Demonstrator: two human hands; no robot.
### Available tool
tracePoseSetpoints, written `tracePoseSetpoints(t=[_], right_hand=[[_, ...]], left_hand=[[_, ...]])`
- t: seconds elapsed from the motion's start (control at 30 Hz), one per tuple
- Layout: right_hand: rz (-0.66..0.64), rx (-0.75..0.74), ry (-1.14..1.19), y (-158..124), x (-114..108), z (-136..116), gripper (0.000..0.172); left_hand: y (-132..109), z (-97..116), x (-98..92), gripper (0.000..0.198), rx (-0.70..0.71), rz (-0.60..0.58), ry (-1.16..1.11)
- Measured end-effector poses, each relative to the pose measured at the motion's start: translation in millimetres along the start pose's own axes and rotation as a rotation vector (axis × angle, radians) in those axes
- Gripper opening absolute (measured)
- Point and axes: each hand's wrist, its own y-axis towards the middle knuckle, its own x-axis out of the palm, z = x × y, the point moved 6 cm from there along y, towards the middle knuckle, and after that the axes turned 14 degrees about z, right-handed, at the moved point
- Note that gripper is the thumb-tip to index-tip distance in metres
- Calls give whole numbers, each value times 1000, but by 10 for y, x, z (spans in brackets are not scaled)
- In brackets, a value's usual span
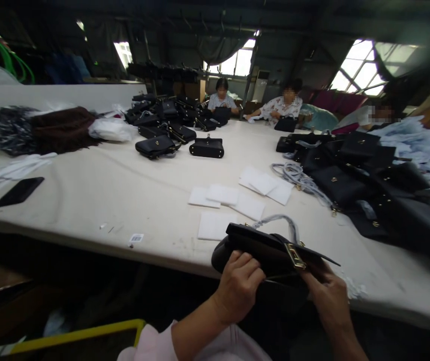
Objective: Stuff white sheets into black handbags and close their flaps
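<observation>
A black handbag (263, 248) with a gold clasp and a plastic-wrapped handle (280, 218) is held at the near edge of the table. Its flap is lifted away from the body. My left hand (240, 283) is closed on the bag's lower left side, fingers curled. On the right, my right hand (328, 296) grips the bag below the clasp, its fingertips partly hidden behind it. Just beyond the bag lie several white foam sheets (215, 225), some overlapping.
Black handbags are heaped at the right (350, 185) and far left. Wrapped straps (293, 173) lie beside the right heap. A black phone (19, 192), white gloves (15, 168) and a brown bundle (64, 128) are at the left. Several people sit across the table (125, 200). A yellow-rimmed container (98, 331) stands below.
</observation>
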Motion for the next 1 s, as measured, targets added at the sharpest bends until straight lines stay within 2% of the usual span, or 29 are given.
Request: tracePoseSetpoints(t=[0.07,0.13,0.2,0.27,0.3,0.37,0.43,0.5,0.57,0.63,0.73,0.83,0.93,1.0], right_hand=[[-115,-12,-7,128,33,-46,37],[-177,21,131,334,55,-74,34],[-95,90,388,607,96,-92,30],[5,116,538,831,282,-119,27],[-6,86,518,889,468,-158,26],[-179,-74,320,860,1022,-286,33],[-432,-319,81,645,1683,-407,41],[-592,-603,-95,361,2252,-506,48],[-709,-800,-292,116,2679,-542,62],[-793,-863,-493,-26,2928,-540,72],[-809,-846,-641,-98,2998,-558,75],[-789,-783,-656,-118,2857,-462,66],[-732,-607,-540,-17,2522,-202,56],[-580,-510,-387,173,2131,-73,49]], left_hand=[[21,4,-70,22,38,-36,-30],[11,-33,-222,21,22,-62,-29],[-44,-86,-446,20,-44,-73,0],[-149,-112,-693,16,-118,-80,12],[-216,-115,-807,15,-156,-85,7],[-370,-124,-997,14,-236,-88,-6],[-527,-167,-1137,17,-339,-73,4],[-665,-236,-1241,20,-451,-43,34],[-753,-284,-1313,21,-520,-19,64],[-776,-289,-1363,21,-519,-8,89],[-714,-297,-1421,18,-493,14,139],[-559,-359,-1463,17,-468,59,185],[-320,-395,-1472,15,-343,118,199],[-156,-388,-1437,15,-250,133,179]])
